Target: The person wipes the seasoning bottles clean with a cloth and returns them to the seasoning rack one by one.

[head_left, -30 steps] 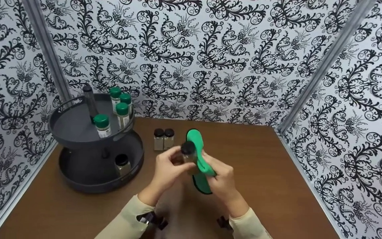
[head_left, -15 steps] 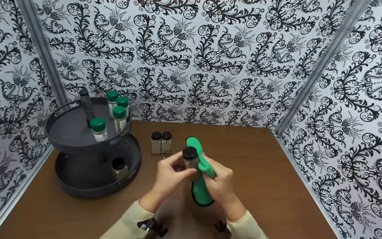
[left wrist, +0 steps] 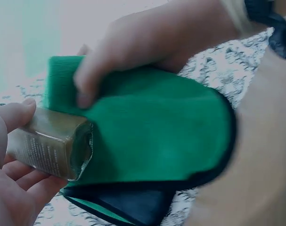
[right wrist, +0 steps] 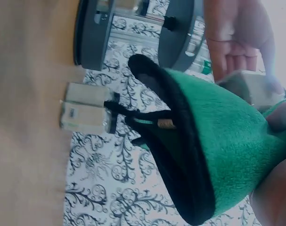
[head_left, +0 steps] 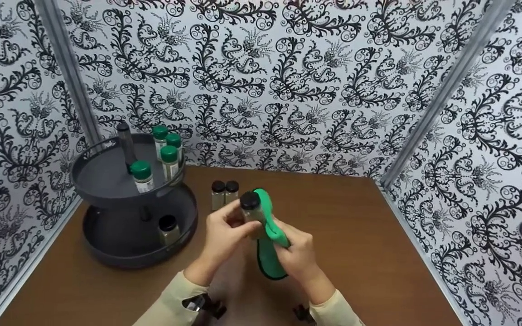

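My left hand (head_left: 223, 233) grips a square-sided spice jar (head_left: 251, 209) with a black cap, raised over the table. In the left wrist view the jar (left wrist: 51, 143) shows a brownish fill, small print and its bottom turned toward the cloth. A green cloth (head_left: 268, 253) with black edging is pinched in my right hand (head_left: 298, 249); one part of it lies against the jar's side and the rest hangs down. The right wrist view shows the cloth (right wrist: 232, 146) folded and bunched between thumb and fingers.
Two black-capped jars (head_left: 224, 194) stand together behind my left hand. At left is a dark two-tier round tray (head_left: 102, 199). Several green-capped jars (head_left: 169, 158) sit on its upper tier, and one black-capped jar (head_left: 168, 230) on the lower. Patterned walls (head_left: 288, 90) enclose the wooden table (head_left: 356, 244).
Both hands shift slightly left with the jar and the cloth, which stay close together. The jar tilts a little more to the left. Both grips hold.
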`<state>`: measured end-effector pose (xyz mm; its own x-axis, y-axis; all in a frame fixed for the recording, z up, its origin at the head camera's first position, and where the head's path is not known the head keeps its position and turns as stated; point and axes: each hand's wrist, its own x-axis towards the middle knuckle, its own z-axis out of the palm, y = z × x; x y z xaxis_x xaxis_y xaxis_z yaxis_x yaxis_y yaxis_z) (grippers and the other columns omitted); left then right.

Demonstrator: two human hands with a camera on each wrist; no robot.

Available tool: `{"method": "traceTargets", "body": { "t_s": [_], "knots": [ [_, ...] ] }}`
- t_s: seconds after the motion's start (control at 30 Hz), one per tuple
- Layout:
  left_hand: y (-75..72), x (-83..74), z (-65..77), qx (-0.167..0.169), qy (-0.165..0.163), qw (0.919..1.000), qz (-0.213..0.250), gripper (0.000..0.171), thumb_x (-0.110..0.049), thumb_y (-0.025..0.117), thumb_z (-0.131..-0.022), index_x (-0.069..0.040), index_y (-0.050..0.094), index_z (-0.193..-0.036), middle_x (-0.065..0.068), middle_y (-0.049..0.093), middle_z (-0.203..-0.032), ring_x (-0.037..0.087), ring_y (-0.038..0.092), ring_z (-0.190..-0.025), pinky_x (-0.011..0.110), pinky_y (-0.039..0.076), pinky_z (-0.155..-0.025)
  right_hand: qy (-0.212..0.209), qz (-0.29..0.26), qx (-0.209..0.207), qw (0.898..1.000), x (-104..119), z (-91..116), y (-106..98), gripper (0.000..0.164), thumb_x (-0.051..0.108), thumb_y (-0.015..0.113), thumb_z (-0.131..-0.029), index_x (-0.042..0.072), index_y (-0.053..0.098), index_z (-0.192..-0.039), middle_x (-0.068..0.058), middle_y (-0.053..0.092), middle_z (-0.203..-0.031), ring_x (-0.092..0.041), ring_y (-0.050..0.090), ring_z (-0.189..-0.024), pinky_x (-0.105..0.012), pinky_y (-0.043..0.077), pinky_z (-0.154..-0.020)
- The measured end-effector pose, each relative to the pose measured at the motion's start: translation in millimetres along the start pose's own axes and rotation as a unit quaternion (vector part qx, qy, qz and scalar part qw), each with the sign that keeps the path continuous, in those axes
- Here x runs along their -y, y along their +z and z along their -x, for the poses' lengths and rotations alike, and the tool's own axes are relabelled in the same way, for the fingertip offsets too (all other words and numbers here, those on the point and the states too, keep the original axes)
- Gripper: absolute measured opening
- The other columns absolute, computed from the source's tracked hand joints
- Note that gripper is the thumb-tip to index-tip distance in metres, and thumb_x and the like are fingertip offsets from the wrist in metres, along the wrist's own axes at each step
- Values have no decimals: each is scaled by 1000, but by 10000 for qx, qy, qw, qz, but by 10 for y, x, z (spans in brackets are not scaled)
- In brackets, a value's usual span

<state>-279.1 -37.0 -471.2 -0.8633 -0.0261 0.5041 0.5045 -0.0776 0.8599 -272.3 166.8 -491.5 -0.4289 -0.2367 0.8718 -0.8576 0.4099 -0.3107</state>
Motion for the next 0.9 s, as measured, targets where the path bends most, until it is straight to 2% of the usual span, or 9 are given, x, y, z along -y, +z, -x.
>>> {"method": "traceTargets", "body": {
  "t_s": [0.1,0.17,0.4,0.6,0.67,0.73,0.77,0.83,0.9],
  "knots": [
    [-40,-28,-18,-111,-50,9999,31,55,-8,93,-80,-10,75,-131,13,81,-103,16,79,-90,32,65,-77,171,-2,133,9998,0,44,28,50,-12,74,-87,3,72,-134,-16,78,-125,-29,77,-110,-25,59,-97],
    [-29,-10,-12,-39,-65,10000,59,54,-9,93,-80,-10,74,-132,14,81,-105,17,79,-91,32,65,-78,188,17,80,9998,3,52,29,51,-13,74,-85,3,73,-133,-15,78,-125,-29,77,-110,-26,60,-96],
    [130,129,84,534,-44,9983,206,52,-12,91,-83,-11,74,-132,12,81,-110,17,79,-98,36,66,-82,-45,147,-313,9994,10,-20,-68,50,-13,79,-83,1,74,-131,-16,78,-125,-29,78,-110,-26,60,-96],
    [230,168,136,995,-216,9946,214,51,-16,91,-85,-17,74,-133,7,81,-112,18,79,-100,36,65,-83,-236,23,-562,9981,23,-100,-166,52,-16,78,-80,-3,73,-130,-20,77,-125,-33,77,-112,-28,60,-98],
    [224,146,134,976,-207,9948,184,51,-17,91,-84,-17,74,-132,6,82,-111,18,79,-99,35,65,-83,-268,-25,-528,9982,25,-109,-173,52,-17,77,-80,-3,73,-130,-21,77,-125,-34,77,-111,-29,60,-98],
    [195,115,120,797,-158,9965,178,51,-16,92,-83,-17,75,-131,7,82,-109,18,79,-98,35,66,-82,-226,38,-418,9989,18,-104,-166,51,-16,77,-81,-3,73,-130,-20,77,-123,-33,77,-110,-28,60,-96],
    [177,100,110,677,-122,9975,173,51,-15,92,-82,-17,75,-131,7,82,-109,19,79,-97,34,66,-82,-168,93,-335,9993,12,-99,-159,49,-15,78,-81,-2,74,-129,-19,78,-122,-31,78,-108,-28,61,-95],
    [142,72,92,474,-44,9988,116,52,-13,93,-81,-17,76,-130,7,82,-107,19,79,-95,34,65,-81,225,17,-72,9997,5,-90,-153,45,-12,77,-84,1,76,-127,-15,80,-119,-27,79,-106,-28,62,-92],
    [126,68,85,375,52,9993,-78,54,-11,94,-79,-15,76,-130,8,82,-105,18,78,-93,33,65,-80,978,-204,94,9950,2,-81,-158,40,-12,74,-87,3,78,-123,-12,81,-114,-20,79,-98,-27,64,-84]
  ]
}}
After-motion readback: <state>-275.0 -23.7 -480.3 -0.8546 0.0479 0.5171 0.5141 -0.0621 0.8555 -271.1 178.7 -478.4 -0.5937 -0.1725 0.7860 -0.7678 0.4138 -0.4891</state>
